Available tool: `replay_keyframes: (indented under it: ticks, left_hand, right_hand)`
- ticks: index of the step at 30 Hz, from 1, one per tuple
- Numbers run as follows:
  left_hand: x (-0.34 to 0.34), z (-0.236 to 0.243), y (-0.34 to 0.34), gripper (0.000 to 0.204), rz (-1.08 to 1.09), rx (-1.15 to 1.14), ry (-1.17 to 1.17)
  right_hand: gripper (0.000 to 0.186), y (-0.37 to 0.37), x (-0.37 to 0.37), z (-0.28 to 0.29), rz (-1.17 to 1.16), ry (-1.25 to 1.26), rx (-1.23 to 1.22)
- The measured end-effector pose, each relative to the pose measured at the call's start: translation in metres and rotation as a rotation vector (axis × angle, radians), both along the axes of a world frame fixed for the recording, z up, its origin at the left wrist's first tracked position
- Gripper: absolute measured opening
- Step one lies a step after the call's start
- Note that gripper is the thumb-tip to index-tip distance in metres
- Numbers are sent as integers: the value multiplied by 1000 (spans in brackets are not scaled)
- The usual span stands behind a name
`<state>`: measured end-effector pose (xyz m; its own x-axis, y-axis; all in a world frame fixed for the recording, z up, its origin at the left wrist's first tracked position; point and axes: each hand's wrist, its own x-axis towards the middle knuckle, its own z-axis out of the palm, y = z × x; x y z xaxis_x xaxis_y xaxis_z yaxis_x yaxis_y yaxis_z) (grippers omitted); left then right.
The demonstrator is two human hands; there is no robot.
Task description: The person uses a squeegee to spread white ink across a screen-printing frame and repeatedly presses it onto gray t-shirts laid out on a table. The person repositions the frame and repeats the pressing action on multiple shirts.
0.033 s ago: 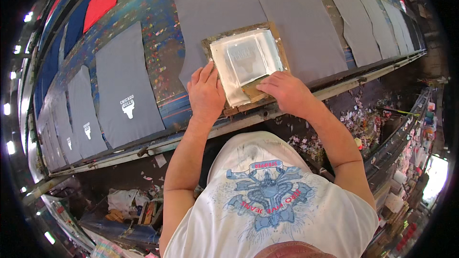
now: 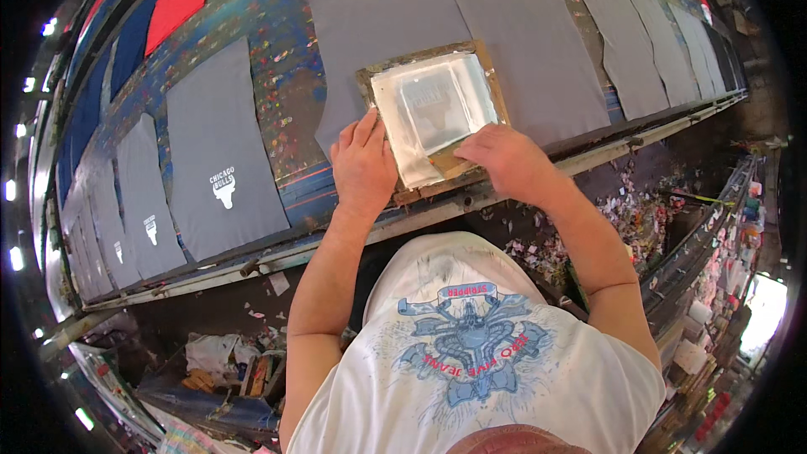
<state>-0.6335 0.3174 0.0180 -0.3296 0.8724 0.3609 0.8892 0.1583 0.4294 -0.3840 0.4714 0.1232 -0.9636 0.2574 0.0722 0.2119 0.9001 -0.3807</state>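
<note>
A: Where does the screen lie, and how do the hands stand?

B: One square brown wooden frame (image 2: 493, 88) with a pale mesh screen (image 2: 430, 105) lies at the near side of the long paint-flecked counter (image 2: 290, 130), across two adjoining plain dark-grey cloth panels (image 2: 382, 17). The left hand (image 2: 364, 160) rests, fingers extended, against its left side; the right hand (image 2: 504, 160) bends over its near right corner. Whether either grasps anything cannot be told.

A: What writing and how many prints?

B: Three white prints (image 2: 223, 191) on grey panels at left: block lettering above a horned head, the smallest illegible. A similar faint design shows in the mesh. The white T-shirt (image 2: 504, 378) bears one blue emblem (image 2: 475, 336) with red lettering, inverted. Two red cloths (image 2: 181, 0) lie far left.
</note>
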Motion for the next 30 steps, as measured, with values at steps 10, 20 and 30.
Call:
replay_keyframes:
  ticks: [10, 20, 30]
  left_hand:
    - [-7, 6, 11, 46, -69, -165, 68]
    - [6, 12, 20, 42, 23, -249, -32]
    - [21, 12, 24, 41, 118, -239, -40]
  right_hand:
    - [31, 71, -61, -4, -88, 7, -7]
    - [39, 115, -96, -28, -42, 101, -25]
    - [42, 91, -68, -35, 98, 74, 56]
